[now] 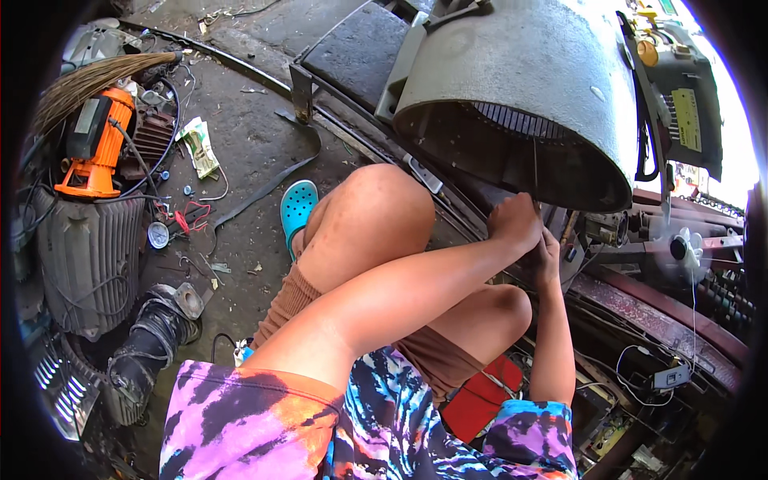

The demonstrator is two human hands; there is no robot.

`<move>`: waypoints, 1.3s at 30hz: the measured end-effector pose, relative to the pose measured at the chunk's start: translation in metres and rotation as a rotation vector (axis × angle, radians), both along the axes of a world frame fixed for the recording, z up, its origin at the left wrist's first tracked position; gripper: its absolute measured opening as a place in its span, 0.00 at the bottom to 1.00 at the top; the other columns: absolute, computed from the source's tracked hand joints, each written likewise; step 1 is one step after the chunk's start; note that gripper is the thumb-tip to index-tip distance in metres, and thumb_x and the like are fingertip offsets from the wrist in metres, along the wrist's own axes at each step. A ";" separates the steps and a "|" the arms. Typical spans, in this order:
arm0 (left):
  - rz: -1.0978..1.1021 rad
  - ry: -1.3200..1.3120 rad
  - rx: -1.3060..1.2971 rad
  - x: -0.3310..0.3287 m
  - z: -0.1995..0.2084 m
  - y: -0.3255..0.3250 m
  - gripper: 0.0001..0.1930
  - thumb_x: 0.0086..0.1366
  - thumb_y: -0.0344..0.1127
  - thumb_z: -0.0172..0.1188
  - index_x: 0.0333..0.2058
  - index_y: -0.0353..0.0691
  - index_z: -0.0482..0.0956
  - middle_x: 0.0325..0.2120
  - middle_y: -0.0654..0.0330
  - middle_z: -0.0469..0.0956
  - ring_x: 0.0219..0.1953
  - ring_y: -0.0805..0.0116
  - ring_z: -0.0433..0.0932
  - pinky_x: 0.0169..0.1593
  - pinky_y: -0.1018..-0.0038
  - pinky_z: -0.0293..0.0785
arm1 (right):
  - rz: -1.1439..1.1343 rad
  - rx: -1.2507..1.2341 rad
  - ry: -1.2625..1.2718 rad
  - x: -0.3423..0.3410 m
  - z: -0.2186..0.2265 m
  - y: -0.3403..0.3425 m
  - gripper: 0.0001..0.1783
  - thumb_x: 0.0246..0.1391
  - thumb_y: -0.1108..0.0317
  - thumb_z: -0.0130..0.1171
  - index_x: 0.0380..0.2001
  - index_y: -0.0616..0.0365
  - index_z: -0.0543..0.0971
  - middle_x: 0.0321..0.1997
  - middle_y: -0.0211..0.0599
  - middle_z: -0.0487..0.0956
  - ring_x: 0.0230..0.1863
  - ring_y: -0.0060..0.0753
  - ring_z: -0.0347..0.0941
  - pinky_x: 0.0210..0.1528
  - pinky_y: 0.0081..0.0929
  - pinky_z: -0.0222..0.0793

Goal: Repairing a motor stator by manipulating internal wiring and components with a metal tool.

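A large grey cylindrical motor housing (512, 76) lies on its side in front of me, its round mouth facing me. Inside the mouth shows a slotted metal stator ring (516, 120). A thin dark rod (535, 164) stands upright in front of the opening and runs down to my hands. My left hand (514, 224) is closed on its lower part, just below the housing's lip. Against it, my right hand (546, 258) is closed too, fingers pointing up. What those fingers hold is hidden from this view.
On the left are an orange-and-black machine (100, 144), a straw broom (104, 80), a ribbed motor casing (92, 264) and a wire-wrapped cylinder (156, 336). A small gauge (158, 234) lies on the floor. At right, a small fan (682, 246) stands near metal rails. A red object (480, 400) sits beside my leg.
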State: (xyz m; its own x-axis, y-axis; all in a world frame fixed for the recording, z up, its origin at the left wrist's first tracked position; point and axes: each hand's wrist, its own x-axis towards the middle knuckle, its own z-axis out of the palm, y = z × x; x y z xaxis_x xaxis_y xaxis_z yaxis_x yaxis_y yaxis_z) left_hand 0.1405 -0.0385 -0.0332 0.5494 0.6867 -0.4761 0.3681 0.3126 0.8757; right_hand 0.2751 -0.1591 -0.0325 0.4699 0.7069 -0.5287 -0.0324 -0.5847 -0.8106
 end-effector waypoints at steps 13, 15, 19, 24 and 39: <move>0.068 -0.044 -0.058 0.007 -0.003 -0.011 0.17 0.70 0.44 0.48 0.38 0.33 0.77 0.34 0.39 0.82 0.38 0.35 0.82 0.43 0.47 0.76 | 0.224 0.126 -0.740 -0.032 -0.016 -0.004 0.16 0.69 0.61 0.53 0.46 0.65 0.79 0.29 0.32 0.79 0.25 0.18 0.69 0.27 0.14 0.60; 0.069 -0.018 -0.073 0.010 -0.008 -0.010 0.17 0.71 0.44 0.48 0.39 0.33 0.76 0.34 0.39 0.82 0.38 0.35 0.82 0.43 0.47 0.76 | 0.327 0.161 -0.958 -0.030 -0.023 -0.003 0.17 0.69 0.61 0.53 0.46 0.65 0.79 0.29 0.32 0.79 0.26 0.17 0.69 0.27 0.14 0.60; 0.063 -0.020 -0.097 0.011 -0.001 -0.011 0.17 0.71 0.43 0.47 0.39 0.33 0.76 0.35 0.39 0.82 0.39 0.36 0.82 0.43 0.46 0.76 | 0.421 0.120 -0.895 -0.022 -0.011 -0.001 0.15 0.68 0.63 0.52 0.47 0.64 0.79 0.32 0.36 0.82 0.29 0.22 0.73 0.30 0.19 0.65; 0.025 -0.019 -0.057 0.010 -0.007 -0.009 0.17 0.72 0.43 0.46 0.40 0.33 0.76 0.36 0.40 0.82 0.39 0.36 0.81 0.43 0.46 0.76 | 0.070 0.130 0.069 0.028 -0.036 -0.012 0.15 0.67 0.67 0.52 0.49 0.64 0.79 0.36 0.42 0.84 0.32 0.30 0.76 0.35 0.26 0.71; 0.001 -0.047 -0.136 0.000 -0.001 -0.004 0.19 0.72 0.44 0.46 0.42 0.33 0.78 0.37 0.40 0.83 0.41 0.36 0.81 0.45 0.46 0.75 | 0.279 0.119 -0.700 -0.019 -0.013 -0.002 0.13 0.67 0.66 0.52 0.43 0.64 0.81 0.25 0.34 0.78 0.25 0.20 0.68 0.27 0.18 0.63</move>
State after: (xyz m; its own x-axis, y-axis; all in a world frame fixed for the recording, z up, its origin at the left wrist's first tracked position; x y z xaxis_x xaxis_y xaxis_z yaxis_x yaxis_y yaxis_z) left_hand 0.1409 -0.0425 -0.0346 0.5729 0.6179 -0.5385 0.3272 0.4299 0.8415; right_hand 0.2558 -0.1615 -0.0457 0.4632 0.8821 -0.0861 0.6483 -0.4035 -0.6457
